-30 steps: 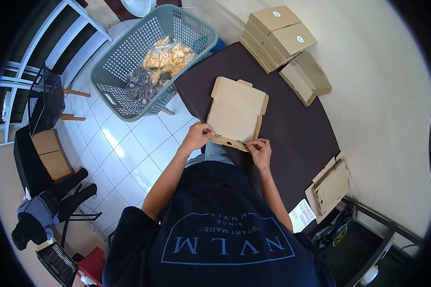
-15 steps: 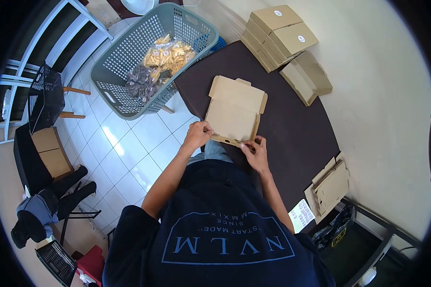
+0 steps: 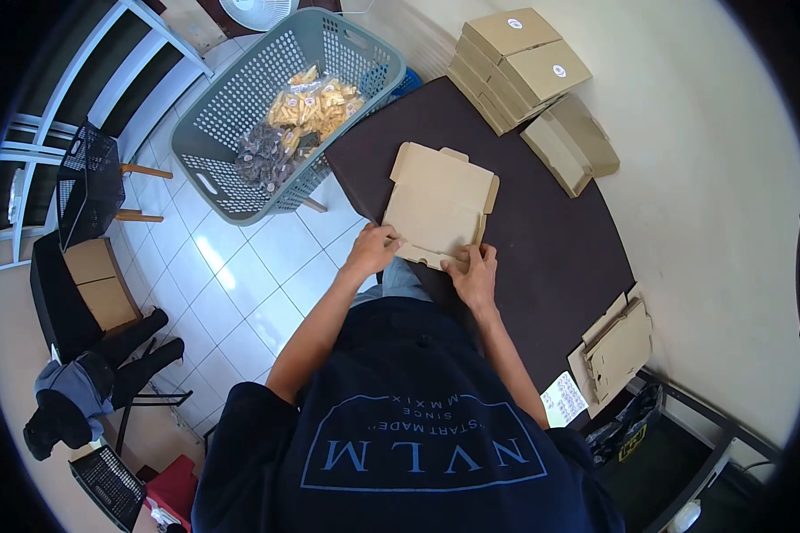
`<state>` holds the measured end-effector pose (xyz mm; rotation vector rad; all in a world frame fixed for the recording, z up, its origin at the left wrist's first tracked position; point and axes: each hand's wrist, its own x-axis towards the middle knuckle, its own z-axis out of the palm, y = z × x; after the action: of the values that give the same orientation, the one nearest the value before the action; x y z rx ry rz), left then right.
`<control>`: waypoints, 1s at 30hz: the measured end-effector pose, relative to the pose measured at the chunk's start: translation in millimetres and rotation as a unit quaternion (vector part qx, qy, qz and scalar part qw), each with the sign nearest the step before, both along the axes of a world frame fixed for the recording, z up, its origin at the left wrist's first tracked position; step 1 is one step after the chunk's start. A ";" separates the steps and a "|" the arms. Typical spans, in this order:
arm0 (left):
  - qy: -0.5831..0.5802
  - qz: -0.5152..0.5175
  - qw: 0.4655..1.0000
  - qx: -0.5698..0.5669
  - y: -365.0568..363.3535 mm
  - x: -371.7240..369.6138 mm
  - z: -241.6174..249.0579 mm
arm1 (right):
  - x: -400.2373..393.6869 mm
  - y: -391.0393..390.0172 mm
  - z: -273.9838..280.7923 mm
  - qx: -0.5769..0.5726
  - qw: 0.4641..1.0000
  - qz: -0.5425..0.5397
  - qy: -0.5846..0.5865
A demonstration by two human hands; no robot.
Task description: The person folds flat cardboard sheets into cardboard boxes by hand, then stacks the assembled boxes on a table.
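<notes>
A brown cardboard box (image 3: 439, 206) lies unfolded on the dark table, its lid and side flaps spread away from me. My left hand (image 3: 373, 250) is closed on the near left corner, thumb and fingertips pinching the cardboard. At the near right corner, my right hand (image 3: 474, 274) has its fingers bent over the front wall, closed on it. Between the two hands the narrow front flap is folded inward, with a small notch showing along its edge. The undersides of both grips are hidden.
A grey-green basket (image 3: 197, 142) holding bagged snacks (image 3: 316, 105) stands beyond the table's left edge. Closed boxes (image 3: 520, 58) are stacked at the far end, near an open box (image 3: 578, 147). Flattened cardboard (image 3: 618, 351) and a written sheet (image 3: 562, 400) lie right. Another person (image 3: 71, 391) is at left.
The front flap has been folded further inward. My right hand's fingers have come up over the front wall and pressed in. My left hand has stayed at its corner.
</notes>
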<state>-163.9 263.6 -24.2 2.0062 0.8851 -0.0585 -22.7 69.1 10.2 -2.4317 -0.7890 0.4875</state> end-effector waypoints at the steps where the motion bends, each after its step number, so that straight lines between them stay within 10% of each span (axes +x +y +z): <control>1: -0.006 0.011 1.000 0.019 -4.1 1.6 -2.8 | -2.5 1.5 5.4 0.001 1.000 0.000 0.001; 7: 0.030 0.022 0.999 -0.007 -5.1 6.8 -1.4 | -12.3 0.2 18.0 0.060 0.982 0.106 -0.147; 30: -0.079 -0.061 0.991 -0.085 12.0 -14.4 2.1 | 23.3 30.4 1.5 -0.115 0.968 0.219 0.035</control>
<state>-178.3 275.6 -22.2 1.8744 0.6346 -0.0416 0.6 99.5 11.7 -2.4254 -1.3109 0.8698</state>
